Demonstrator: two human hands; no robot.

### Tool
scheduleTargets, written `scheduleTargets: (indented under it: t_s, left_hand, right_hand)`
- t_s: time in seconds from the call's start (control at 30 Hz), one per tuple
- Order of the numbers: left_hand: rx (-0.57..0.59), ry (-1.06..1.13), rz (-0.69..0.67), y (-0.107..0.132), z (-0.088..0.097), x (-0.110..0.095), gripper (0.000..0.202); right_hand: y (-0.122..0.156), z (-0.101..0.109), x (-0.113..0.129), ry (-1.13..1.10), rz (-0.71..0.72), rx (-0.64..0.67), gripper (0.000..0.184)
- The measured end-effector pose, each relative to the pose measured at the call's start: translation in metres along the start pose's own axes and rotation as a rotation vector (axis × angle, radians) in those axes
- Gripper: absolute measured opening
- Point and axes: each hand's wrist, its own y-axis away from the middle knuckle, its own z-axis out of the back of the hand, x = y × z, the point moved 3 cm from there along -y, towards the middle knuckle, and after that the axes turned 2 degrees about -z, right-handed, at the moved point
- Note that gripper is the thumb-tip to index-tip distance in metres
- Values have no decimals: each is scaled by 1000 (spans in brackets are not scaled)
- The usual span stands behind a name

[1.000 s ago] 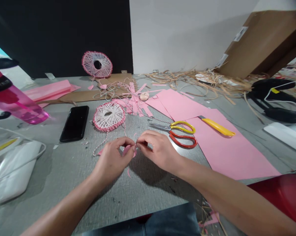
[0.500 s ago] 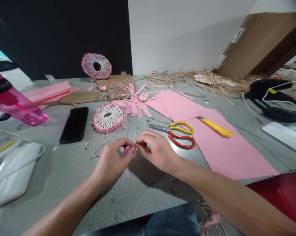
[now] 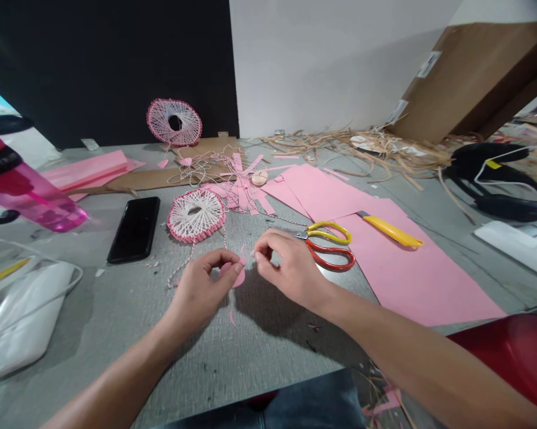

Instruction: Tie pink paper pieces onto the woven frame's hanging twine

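- Grey table (image 3: 130, 322) is nearest, and on it lies a curved pink sliver (image 3: 231, 317), just on the near side of the hands
- Left hand (image 3: 203, 283) pinches a rounded pink paper piece (image 3: 240, 277) between thumb and index finger; the thumb covers part of it, so I cannot tell its long axis
- Right hand (image 3: 293, 265) has thumb and index fingertips pressed together; something pale shows there, too small for me to name
- Between the hands is one narrow gap: the piece lies to the left of the right fingertips and slightly nearer to the person, and only the left hand touches it
- Scissors (image 3: 315, 245) lie just beyond the right hand, their handles toward the right
- White string disc (image 3: 206, 217) lies beyond the left hand; two cords come from it toward this hand, but their ends are not clear
- Farthest, a second string disc (image 3: 159, 119) stands before the black panel (image 3: 94, 65)
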Motion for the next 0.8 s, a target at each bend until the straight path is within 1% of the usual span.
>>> scheduleTargets:
  t_s: [0.1, 0.2, 0.27, 0.3, 0.37, 0.43, 0.53, 0.63, 0.7, 0.8]
  left_hand:
    - [-1, 207, 71, -2, 0, 4, 20]
    - [-23, 336, 103, -5, -1, 5, 20]
    - [-47, 367, 129, -6, -2, 6, 21]
    - [-65, 376, 149, -6, -2, 6, 21]
    - [-102, 399, 180, -6, -2, 8, 22]
    - [-134, 424, 185, -5, -2, 9, 24]
    - [-149, 402, 155, -3, -2, 9, 24]
    - [-116, 330, 113, -2, -4, 10, 21]
    - [-89, 285, 96, -1, -6, 10, 18]
    - [-53, 240, 59, -1, -5, 7, 18]
  right_hand:
    - [-3, 4, -8, 84, -33, -51, 13]
    - [-4, 2, -16, 127, -109, -51, 16]
    - [-4, -1, -19, 62, -176, -34, 8]
    - [-3, -3, -18, 16, -204, -25, 8]
    - [-1, -6, -15, -81, -248, 3, 16]
    - [1, -9, -9, -179, -287, 44, 17]
    - [3, -15, -2, -343, -325, 79, 13]
    - [6, -21, 2, -478, -350, 109, 7]
    - [7, -25, 1, -520, -383, 124, 7]
    - [7, -24, -3, -521, -409, 114, 6]
